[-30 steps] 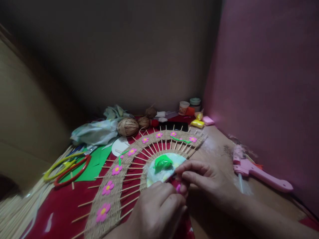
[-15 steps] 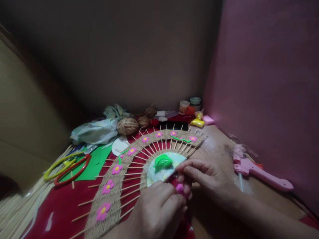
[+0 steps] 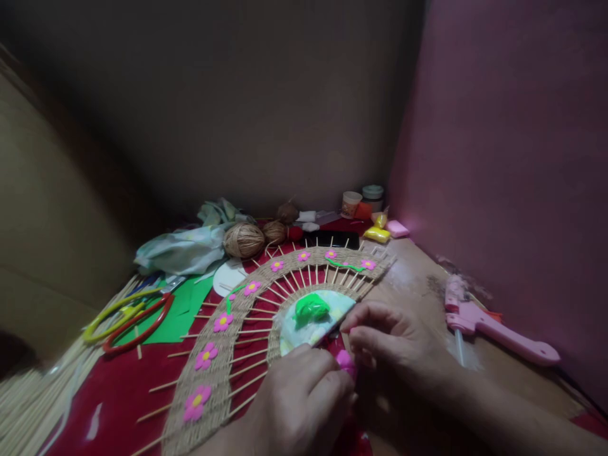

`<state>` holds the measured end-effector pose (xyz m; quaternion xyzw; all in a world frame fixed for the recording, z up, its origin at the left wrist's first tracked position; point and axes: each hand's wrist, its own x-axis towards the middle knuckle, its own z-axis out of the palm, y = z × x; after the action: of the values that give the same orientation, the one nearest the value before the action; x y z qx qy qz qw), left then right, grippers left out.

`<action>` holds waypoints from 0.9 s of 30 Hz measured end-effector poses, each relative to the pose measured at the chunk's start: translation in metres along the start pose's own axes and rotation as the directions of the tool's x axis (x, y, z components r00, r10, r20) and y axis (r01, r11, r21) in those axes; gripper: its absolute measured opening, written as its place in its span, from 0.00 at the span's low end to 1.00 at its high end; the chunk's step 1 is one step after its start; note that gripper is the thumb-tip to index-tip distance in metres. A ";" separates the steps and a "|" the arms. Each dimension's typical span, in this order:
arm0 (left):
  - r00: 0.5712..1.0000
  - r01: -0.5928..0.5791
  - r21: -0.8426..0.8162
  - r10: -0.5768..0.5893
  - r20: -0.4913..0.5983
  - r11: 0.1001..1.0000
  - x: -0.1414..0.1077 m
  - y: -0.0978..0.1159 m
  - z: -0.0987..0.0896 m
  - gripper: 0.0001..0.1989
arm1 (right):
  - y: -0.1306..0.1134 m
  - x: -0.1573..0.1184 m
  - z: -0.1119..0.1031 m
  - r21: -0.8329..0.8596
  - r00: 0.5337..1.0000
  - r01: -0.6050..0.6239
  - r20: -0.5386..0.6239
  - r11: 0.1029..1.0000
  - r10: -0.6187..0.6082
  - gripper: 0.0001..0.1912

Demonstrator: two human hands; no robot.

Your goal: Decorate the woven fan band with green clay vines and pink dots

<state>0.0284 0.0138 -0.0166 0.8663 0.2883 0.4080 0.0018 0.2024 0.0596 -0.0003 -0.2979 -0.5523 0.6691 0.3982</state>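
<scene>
left hand [image 3: 306, 394] gripping pink lump [image 3: 345, 361] | right hand [image 3: 394, 335] pinching pink bit [image 3: 352, 330] | woven fan [image 3: 240, 305] lying beside | glue gun [image 3: 496, 330] resting near tabletop's [image 3: 520, 385] right edge

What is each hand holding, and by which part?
The left hand grips a pink lump by its lower part, top exposed. The right hand seems to pinch a tiny pink bit, exact spot unclear.

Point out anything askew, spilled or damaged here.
Nothing looks spilled or broken. The green strands on the woven band look uneven: they run beside some pink flowers and not others.
</scene>
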 end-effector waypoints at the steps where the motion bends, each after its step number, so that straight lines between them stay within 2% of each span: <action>1: 1.000 0.003 -0.001 -0.003 0.000 1.000 0.000 0.000 0.000 0.10 | 0.001 0.000 0.000 0.010 1.000 0.016 0.012 1.000 -0.016 0.06; 4: 1.000 0.009 -0.009 -0.009 -0.007 1.000 -0.001 0.000 0.000 0.10 | 0.003 -0.001 -0.001 0.091 0.998 -0.010 0.062 0.996 0.004 0.06; 8: 1.000 -0.002 -0.010 0.002 0.010 1.000 -0.003 -0.001 0.002 0.10 | 0.003 -0.001 0.001 0.142 0.996 -0.073 0.067 0.987 0.064 0.10; 13: 1.000 0.009 0.003 -0.009 0.015 1.000 -0.005 0.000 0.003 0.08 | -0.002 0.002 -0.003 0.050 0.999 0.029 0.014 0.998 -0.030 0.05; 17: 1.000 -0.016 0.026 0.015 0.017 1.000 -0.008 0.001 0.008 0.08 | -0.015 0.008 -0.016 -0.063 0.993 0.097 -0.055 0.993 -0.101 0.07; 19: 0.999 -0.046 0.045 0.044 0.031 0.998 -0.008 0.001 0.012 0.06 | -0.027 0.016 -0.026 -0.186 0.984 0.120 -0.110 0.975 -0.142 0.10; 21: 0.997 -0.074 0.067 0.072 0.039 0.995 -0.009 0.001 0.014 0.05 | -0.042 0.030 -0.039 -0.452 0.968 0.085 -0.174 0.888 -0.181 0.11; 22: 0.996 -0.085 0.074 0.083 0.030 0.994 -0.008 0.001 0.015 0.05 | -0.049 0.040 -0.045 -0.652 0.959 0.027 -0.198 0.758 -0.204 0.11; 23: 0.996 -0.094 0.080 0.093 0.019 0.992 -0.008 0.001 0.016 0.05 | -0.054 0.052 -0.051 -0.813 0.947 -0.040 -0.216 0.581 -0.237 0.10; 25: 0.995 -0.100 0.087 0.100 0.000 0.991 -0.008 0.001 0.017 0.06 | -0.060 0.078 -0.063 -0.882 0.938 -0.102 -0.239 0.461 -0.251 0.05; 27: 0.995 -0.095 0.093 0.097 -0.019 0.991 -0.008 0.001 0.018 0.06 | -0.057 0.104 -0.072 -0.916 0.945 -0.166 -0.254 0.365 -0.206 0.03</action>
<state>0.0375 0.0136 -0.0341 0.8734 0.2646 0.4042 -0.0611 0.2217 0.1893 0.0445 -0.5692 -0.7618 0.1766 0.2541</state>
